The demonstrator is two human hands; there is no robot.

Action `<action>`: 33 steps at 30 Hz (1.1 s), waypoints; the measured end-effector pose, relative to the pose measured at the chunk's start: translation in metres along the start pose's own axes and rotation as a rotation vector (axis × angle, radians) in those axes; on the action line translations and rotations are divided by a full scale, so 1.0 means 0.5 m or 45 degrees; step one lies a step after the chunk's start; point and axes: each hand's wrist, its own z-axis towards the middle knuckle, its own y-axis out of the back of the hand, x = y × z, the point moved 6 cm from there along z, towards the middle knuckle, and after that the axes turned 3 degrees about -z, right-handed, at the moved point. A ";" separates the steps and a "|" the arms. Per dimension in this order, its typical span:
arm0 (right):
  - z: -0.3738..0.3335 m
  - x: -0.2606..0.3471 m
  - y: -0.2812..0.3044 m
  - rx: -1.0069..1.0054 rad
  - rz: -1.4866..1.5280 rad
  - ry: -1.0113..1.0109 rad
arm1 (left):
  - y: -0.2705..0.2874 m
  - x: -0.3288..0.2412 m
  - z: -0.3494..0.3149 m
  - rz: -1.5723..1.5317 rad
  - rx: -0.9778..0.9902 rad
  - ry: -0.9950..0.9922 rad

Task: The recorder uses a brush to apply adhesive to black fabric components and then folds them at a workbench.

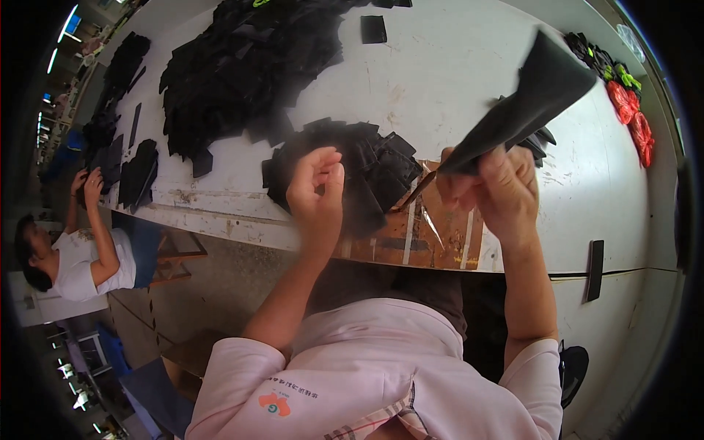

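My right hand (506,187) is closed around the lower end of a black fabric piece (524,95), which stands up from the fist and leans right, its top blurred. A thin dark pointed thing (418,191) juts out left of that hand; I cannot tell what it is. Curled, with thumb and fingertips together, my left hand (317,187) hovers in front of a heap of small black fabric pieces (381,161), and nothing shows in it. Beneath my right hand, brown cardboard with pale tape strips (455,231) covers the table's near edge.
A large mound of black pieces (235,73) spreads over the white table (425,81). One black square (373,29) lies apart. Red plastic bags (631,117) sit at the right wall. A black strip (595,271) lies near the right edge. At left, another person (81,253) handles dark pieces.
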 end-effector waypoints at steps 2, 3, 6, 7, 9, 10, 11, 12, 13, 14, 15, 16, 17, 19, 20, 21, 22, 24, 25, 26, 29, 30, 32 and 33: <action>0.047 0.045 0.069 -0.131 0.292 0.395 | -0.011 0.021 0.004 0.420 0.144 -0.073; 0.047 0.036 0.064 -0.118 0.303 0.390 | -0.015 0.031 0.001 0.590 0.180 -0.150; -0.005 -0.070 0.092 -0.785 0.045 -0.011 | -0.038 0.038 -0.013 0.979 0.145 -0.406; -0.025 -0.105 0.074 -0.699 0.012 -0.147 | -0.038 0.044 -0.010 0.978 0.148 -0.399; -0.062 -0.143 0.022 -0.504 -0.087 -0.261 | -0.055 0.060 -0.004 1.244 0.263 -0.413; -0.073 -0.165 -0.003 -0.473 0.002 -0.296 | -0.052 0.071 0.000 1.246 0.268 -0.409; -0.081 -0.164 -0.026 -0.442 -0.044 -0.316 | -0.046 0.076 0.002 1.243 0.226 -0.505; -0.084 -0.162 -0.043 -0.418 -0.091 -0.333 | -0.044 0.072 0.009 1.233 0.188 -0.607; -0.085 -0.165 -0.058 -0.425 -0.089 -0.335 | -0.032 0.068 0.017 1.101 0.125 -0.623; -0.089 -0.157 -0.059 -0.575 -0.141 -0.237 | -0.022 0.066 0.021 1.100 0.131 -0.624; -0.097 -0.148 -0.056 -0.730 -0.195 -0.138 | 0.002 0.055 0.032 0.857 0.029 -0.517; -0.102 -0.152 -0.060 -0.741 -0.192 -0.140 | 0.021 0.044 0.040 0.615 -0.071 -0.406; -0.103 -0.158 -0.067 -0.699 -0.228 -0.122 | 0.037 0.050 0.045 0.275 -0.127 -0.101; -0.108 -0.185 -0.086 -0.597 -0.241 -0.139 | 0.042 0.030 0.050 -0.227 -0.097 0.096; -0.109 -0.194 -0.099 -0.583 -0.306 -0.155 | 0.036 0.023 0.048 -0.339 -0.071 0.154; -0.108 -0.211 -0.113 -0.520 -0.236 -0.223 | 0.029 0.008 0.044 -0.004 0.018 -0.032; -0.108 -0.225 -0.125 -0.458 -0.166 -0.289 | 0.011 -0.001 0.036 0.331 0.110 -0.217; -0.102 -0.227 -0.138 -0.406 -0.044 -0.338 | -0.038 -0.016 0.021 0.849 0.146 -0.574; -0.097 -0.235 -0.141 -0.363 -0.033 -0.350 | -0.058 0.016 0.023 1.094 0.254 -0.423; -0.095 -0.242 -0.145 -0.321 -0.022 -0.361 | -0.066 0.050 0.026 1.332 0.364 -0.264; -0.105 -0.245 -0.144 -0.307 -0.086 -0.384 | -0.070 0.100 0.035 1.484 0.293 -0.326; -0.110 -0.248 -0.139 -0.317 -0.089 -0.381 | -0.073 0.099 0.039 1.478 0.298 -0.333; -0.117 -0.253 -0.136 -0.272 -0.180 -0.397 | -0.044 0.073 0.048 0.960 0.079 -0.432; -0.117 -0.253 -0.132 -0.291 -0.179 -0.396 | -0.028 0.060 0.057 0.678 0.010 -0.345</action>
